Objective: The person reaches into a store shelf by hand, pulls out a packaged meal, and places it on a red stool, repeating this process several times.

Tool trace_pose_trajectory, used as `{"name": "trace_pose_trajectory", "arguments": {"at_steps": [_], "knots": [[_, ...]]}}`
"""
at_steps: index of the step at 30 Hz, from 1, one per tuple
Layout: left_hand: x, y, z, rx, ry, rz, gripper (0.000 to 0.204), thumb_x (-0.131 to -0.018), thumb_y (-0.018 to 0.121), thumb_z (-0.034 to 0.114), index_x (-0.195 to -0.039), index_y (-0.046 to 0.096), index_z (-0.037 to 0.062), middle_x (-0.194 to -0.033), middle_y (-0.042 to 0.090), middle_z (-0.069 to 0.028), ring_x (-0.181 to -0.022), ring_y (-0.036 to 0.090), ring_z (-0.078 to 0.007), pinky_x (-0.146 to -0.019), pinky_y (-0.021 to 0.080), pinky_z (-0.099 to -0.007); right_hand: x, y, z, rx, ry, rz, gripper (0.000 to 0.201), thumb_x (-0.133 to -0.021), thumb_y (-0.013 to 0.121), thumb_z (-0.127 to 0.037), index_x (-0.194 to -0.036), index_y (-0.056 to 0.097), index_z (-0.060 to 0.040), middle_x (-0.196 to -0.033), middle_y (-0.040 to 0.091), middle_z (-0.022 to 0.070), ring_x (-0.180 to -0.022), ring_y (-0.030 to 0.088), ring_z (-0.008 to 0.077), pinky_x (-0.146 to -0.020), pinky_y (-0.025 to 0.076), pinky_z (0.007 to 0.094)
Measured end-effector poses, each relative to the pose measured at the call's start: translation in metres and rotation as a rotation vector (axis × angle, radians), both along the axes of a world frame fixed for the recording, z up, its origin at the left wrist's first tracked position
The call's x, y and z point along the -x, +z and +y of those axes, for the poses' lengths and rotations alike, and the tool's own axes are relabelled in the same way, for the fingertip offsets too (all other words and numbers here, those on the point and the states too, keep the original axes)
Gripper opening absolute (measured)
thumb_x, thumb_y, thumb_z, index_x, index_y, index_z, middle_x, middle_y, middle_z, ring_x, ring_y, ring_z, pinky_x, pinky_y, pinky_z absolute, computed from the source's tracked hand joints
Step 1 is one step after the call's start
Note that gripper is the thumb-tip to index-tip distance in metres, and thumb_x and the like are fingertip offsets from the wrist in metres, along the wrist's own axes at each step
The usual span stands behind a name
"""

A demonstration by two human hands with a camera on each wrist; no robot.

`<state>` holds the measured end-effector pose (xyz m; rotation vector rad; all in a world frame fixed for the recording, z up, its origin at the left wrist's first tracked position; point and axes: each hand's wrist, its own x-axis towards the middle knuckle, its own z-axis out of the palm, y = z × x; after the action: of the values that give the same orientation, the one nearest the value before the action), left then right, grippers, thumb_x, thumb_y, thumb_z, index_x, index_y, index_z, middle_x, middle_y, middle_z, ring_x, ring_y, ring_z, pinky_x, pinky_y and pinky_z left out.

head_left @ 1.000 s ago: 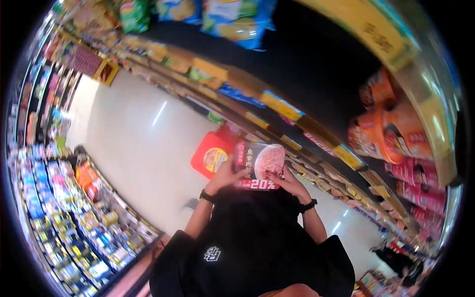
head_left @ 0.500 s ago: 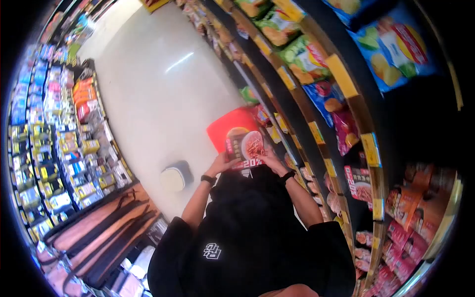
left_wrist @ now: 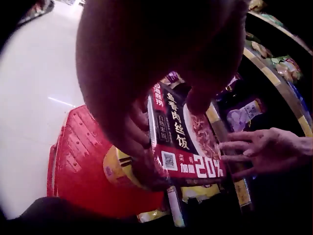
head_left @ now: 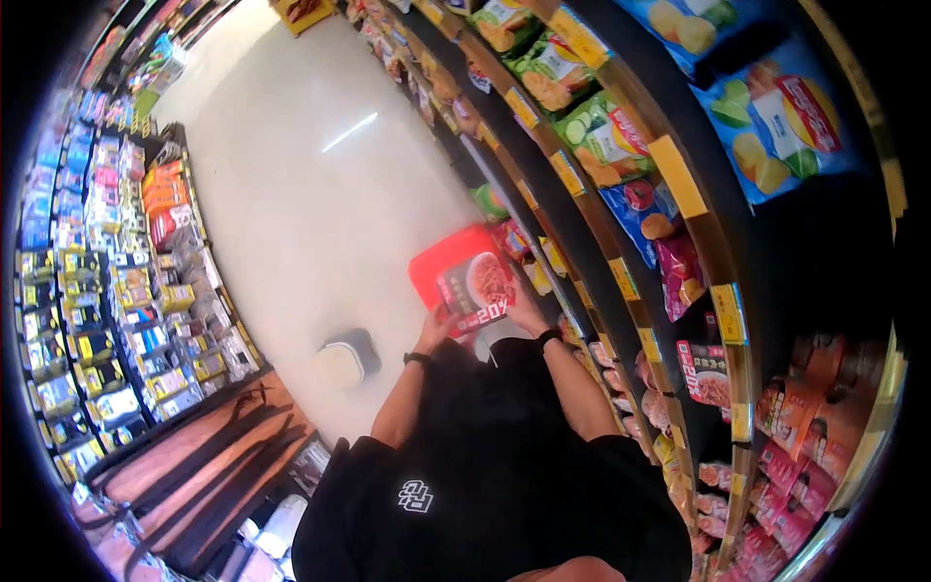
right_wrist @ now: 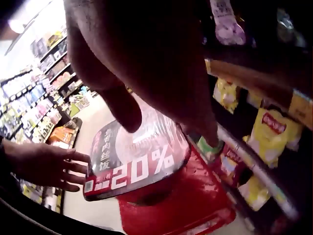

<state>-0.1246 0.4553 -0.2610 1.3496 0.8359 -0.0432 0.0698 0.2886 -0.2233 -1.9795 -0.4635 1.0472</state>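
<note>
A black-and-red boxed rice meal (head_left: 475, 283) with a dish picture and a large "20%" print is held in front of the body. My left hand (head_left: 436, 328) grips its left side; in the left wrist view the fingers (left_wrist: 139, 122) lie along that edge. From the other side my right hand (head_left: 527, 308) holds it, with the thumb (right_wrist: 124, 110) over the top in the right wrist view. Below the box stands a red plastic basket (head_left: 432, 264), and a yellow tub (left_wrist: 115, 166) inside it shows in the left wrist view.
Shelves of chip bags (head_left: 621, 141) run along the right, with orange tubs (head_left: 810, 403) lower down. A similar boxed meal (head_left: 705, 373) sits on a shelf. Packed shelves (head_left: 107, 320) line the left side. A pale, rounded object (head_left: 341, 364) stands on the floor (head_left: 281, 194).
The head view has swung round, bringing more right-hand shelving into sight. The box stays between both hands and has tilted slightly; it now hides the yellow tub in the head view.
</note>
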Motion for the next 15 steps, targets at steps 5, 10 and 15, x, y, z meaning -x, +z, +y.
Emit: {"name": "trace_pose_trajectory", "arguments": {"at_steps": [5,10,15], "knots": [[0.001,-0.003,0.008,0.064,0.009,0.168,0.05,-0.088,0.067,0.03,-0.127,0.05,0.0041,-0.108,0.06,-0.0074,-0.092,0.06,-0.0153,-0.074,0.05,-0.0284,0.01,0.062,-0.01,0.211,0.294,-0.329,0.072,-0.075,0.056,-0.004,-0.143,0.03,-0.0078,-0.127,0.052,0.0222,-0.121,0.046,0.0366,-0.111,0.021,0.0523],[0.009,-0.046,0.027,0.187,-0.544,0.44,0.049,-0.084,0.069,0.034,-0.124,0.053,0.0101,-0.115,0.061,-0.0078,-0.097,0.059,-0.0131,-0.075,0.05,-0.0331,0.035,0.066,-0.075,0.077,0.181,-0.544,0.05,-0.082,0.053,-0.007,-0.131,0.045,-0.0075,-0.113,0.059,0.0163,-0.113,0.053,0.0315,-0.11,0.017,0.059],[0.04,-0.098,0.019,0.076,-1.216,0.168,0.025,-0.084,0.058,0.027,-0.102,0.064,0.0105,-0.095,0.067,-0.0056,-0.078,0.06,-0.0164,-0.065,0.047,-0.0325,0.061,0.061,-0.173,0.179,0.153,-0.643,0.032,-0.086,0.054,-0.012,-0.118,0.055,-0.0074,-0.108,0.062,0.0121,-0.109,0.056,0.0285,-0.11,0.019,0.0569]]}}
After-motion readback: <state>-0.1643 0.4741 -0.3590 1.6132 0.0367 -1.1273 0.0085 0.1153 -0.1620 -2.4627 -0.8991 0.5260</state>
